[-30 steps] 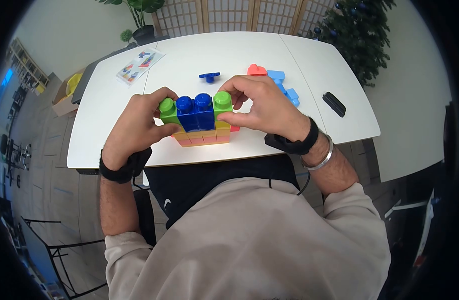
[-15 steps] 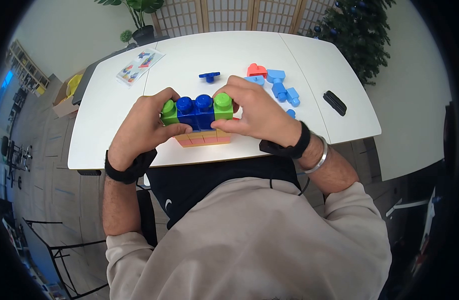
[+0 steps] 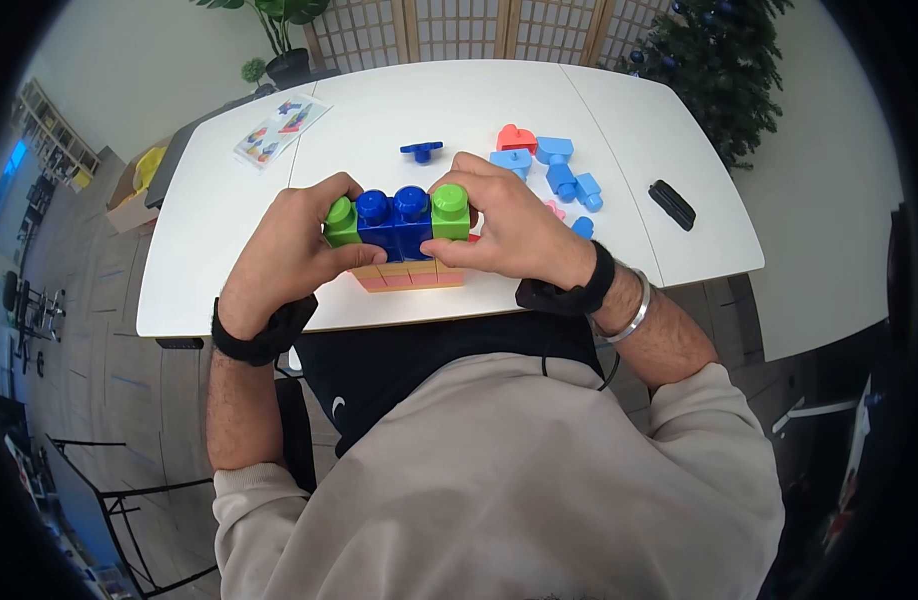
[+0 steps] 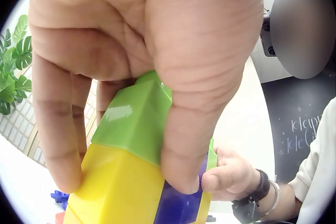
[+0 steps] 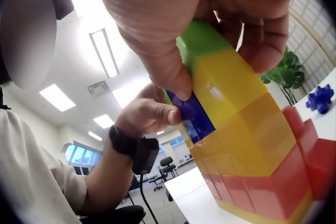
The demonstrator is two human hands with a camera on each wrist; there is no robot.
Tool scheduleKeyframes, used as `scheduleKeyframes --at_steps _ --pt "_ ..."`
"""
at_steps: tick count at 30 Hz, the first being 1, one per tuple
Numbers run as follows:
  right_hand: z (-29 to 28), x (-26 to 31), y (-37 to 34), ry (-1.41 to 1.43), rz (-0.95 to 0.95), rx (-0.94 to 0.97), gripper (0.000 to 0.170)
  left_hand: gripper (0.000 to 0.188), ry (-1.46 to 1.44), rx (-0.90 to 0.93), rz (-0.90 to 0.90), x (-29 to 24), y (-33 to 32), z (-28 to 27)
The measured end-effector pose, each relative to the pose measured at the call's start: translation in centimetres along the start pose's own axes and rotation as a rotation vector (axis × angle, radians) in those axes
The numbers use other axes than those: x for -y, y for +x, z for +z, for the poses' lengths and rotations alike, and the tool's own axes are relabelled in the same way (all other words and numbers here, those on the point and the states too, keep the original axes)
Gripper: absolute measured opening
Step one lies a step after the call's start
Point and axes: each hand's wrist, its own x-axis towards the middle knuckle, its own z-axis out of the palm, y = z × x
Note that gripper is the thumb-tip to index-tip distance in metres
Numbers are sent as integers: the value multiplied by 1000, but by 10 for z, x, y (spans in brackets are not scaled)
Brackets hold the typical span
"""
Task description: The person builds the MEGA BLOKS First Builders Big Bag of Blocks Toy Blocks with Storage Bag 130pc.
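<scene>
A wall of toy building blocks (image 3: 411,278) stands near the table's front edge. Its top row has a green block (image 3: 342,226) on the left, dark blue blocks (image 3: 395,240) in the middle and another green block (image 3: 449,222) on the right. My left hand (image 3: 297,238) grips the left end, thumb in front and fingers behind. From the other side my right hand (image 3: 519,222) grips the right end, its thumb against the dark blue face. Below the green, the right wrist view shows yellow (image 5: 228,85), orange (image 5: 262,134) and red (image 5: 278,184) layers.
A dark blue gear-like piece (image 3: 422,153) lies behind the wall. Light blue blocks (image 3: 561,180) and a red block (image 3: 517,140) are spread to the right, near a black case (image 3: 672,205). A printed sheet (image 3: 281,132) lies at the back left.
My right hand has moved left and closed in on the wall's right end, uncovering more light blue blocks and a pink piece. My left thumb has shifted right along the front.
</scene>
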Motion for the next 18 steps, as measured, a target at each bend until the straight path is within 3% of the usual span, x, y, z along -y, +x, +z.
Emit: scheduleKeyframes --at_steps 11,13,14,15,18 --pt "1 -12 1 24 -3 -29 43 55 -15 13 -53 -4 4 0" --pt "-5 -11 2 -36 7 58 47 52 -85 -15 -26 2 4 2" --pt "-13 -12 2 -68 -37 91 61 50 -94 -6 -30 3 4 3" --pt "-22 -13 2 -69 -33 78 61 50 -87 1 -20 4 4 3" --pt "-56 -18 0 -83 -12 105 83 50 -90 -6 -31 5 5 4"
